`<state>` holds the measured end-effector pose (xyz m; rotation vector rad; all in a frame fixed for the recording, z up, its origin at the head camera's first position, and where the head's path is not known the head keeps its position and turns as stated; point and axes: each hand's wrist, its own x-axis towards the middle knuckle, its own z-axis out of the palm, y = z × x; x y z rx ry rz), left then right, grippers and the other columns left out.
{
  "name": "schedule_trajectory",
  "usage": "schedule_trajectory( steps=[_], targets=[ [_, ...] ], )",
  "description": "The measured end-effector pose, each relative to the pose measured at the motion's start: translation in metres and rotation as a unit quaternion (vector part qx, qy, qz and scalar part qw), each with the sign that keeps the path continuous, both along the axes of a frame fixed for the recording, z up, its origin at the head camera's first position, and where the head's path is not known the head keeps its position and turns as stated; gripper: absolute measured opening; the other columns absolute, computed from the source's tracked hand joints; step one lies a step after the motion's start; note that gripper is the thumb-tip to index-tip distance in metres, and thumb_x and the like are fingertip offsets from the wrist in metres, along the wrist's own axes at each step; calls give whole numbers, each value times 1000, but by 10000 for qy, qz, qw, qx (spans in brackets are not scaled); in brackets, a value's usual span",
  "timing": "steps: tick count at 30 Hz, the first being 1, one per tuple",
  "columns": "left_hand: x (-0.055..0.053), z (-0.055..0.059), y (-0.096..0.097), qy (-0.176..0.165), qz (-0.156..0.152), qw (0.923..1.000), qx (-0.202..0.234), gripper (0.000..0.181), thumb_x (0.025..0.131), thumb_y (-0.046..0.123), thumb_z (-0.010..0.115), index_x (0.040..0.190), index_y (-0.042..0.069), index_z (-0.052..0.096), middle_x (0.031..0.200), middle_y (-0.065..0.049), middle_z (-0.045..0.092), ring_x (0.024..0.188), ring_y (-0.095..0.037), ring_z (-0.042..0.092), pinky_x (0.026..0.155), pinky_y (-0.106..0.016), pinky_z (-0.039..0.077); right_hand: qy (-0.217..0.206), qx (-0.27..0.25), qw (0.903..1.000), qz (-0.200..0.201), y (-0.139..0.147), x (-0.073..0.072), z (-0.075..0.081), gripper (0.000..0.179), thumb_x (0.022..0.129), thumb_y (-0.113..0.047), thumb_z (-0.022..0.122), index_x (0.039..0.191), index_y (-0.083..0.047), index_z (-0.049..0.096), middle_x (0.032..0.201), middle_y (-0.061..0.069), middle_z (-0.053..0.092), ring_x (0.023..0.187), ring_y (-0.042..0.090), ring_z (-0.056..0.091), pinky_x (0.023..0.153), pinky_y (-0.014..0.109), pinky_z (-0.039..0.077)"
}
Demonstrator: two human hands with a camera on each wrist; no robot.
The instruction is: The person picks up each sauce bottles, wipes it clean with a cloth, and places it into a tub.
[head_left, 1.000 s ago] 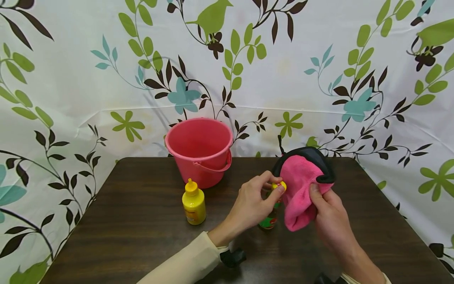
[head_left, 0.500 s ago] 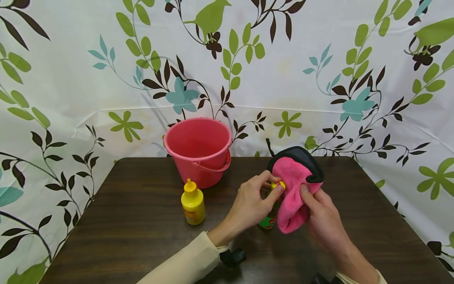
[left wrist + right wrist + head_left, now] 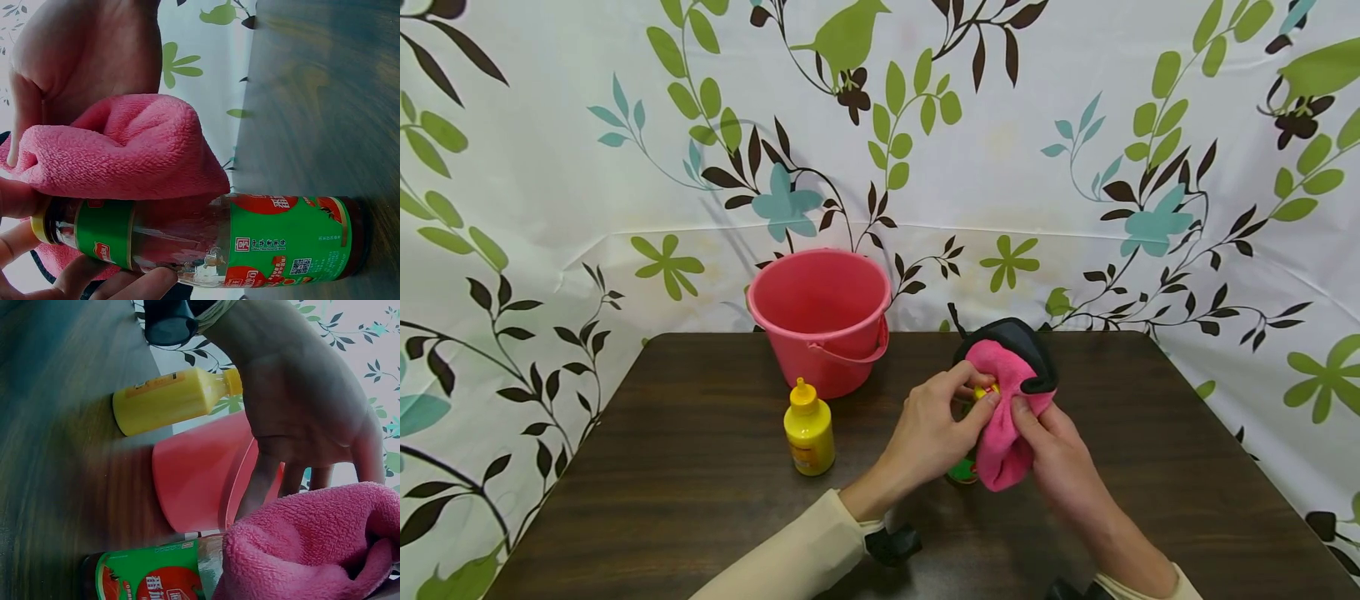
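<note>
A glass bottle (image 3: 287,244) with a green label and tomato pictures stands upright on the table, mostly hidden in the head view. My left hand (image 3: 934,421) holds it at the top, fingers and thumb around its yellow cap (image 3: 39,226). My right hand (image 3: 1067,467) grips a pink plush cloth (image 3: 1003,446) with a black border and a small loop. The cloth lies bunched against the bottle's neck and upper side, partly covering the cap. In the right wrist view the same cloth (image 3: 300,544) hides the fingertips and the bottle's top.
A yellow squeeze bottle (image 3: 809,437) with a pointed nozzle stands left of my left hand. Behind it, near the table's back edge, sits a pink bucket (image 3: 812,358) with its handle hanging down. The dark wooden table (image 3: 700,517) ends at a patterned curtain (image 3: 985,192).
My right hand has moved left with the cloth, bringing it from beside the bottle up against its neck and cap. My left hand has stayed on the cap.
</note>
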<state>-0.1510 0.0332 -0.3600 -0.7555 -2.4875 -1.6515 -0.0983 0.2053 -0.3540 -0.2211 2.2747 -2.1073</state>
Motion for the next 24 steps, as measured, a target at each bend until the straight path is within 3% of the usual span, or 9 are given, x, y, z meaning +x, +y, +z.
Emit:
schedule_trajectory(
  steps=[10,15,21,24],
  targets=[
    [0,1,0,68,7,10000,-40,16,103,32,67,116,24,70,116,2,75,100,-10,71,86,-37,62,-237,204,9995,-16,-1,-2,-11,47,116,-36,38,151,-4,40,133,4,55,119,9,62,96,21,55],
    [1,2,-1,23,6,10000,-85,18,103,34,67,118,25,70,117,2,75,98,-9,69,82,-30,59,-479,286,9984,-79,0,-4,-18,47,116,-38,38,150,-6,42,130,3,57,117,9,62,96,21,55],
    [1,2,-1,-44,-1,9999,-121,19,104,36,66,119,26,69,117,2,74,101,-10,71,88,-37,61,-575,363,9976,-129,1,-5,-33,43,116,-34,39,145,-2,46,125,3,58,112,10,61,93,23,55],
    [2,2,0,-80,9,9999,-119,20,104,36,66,121,27,70,119,2,74,103,-11,72,90,-35,61,-651,396,9970,-134,2,-6,-40,43,116,-33,39,144,-1,46,127,4,58,114,8,59,93,21,53]
  ],
)
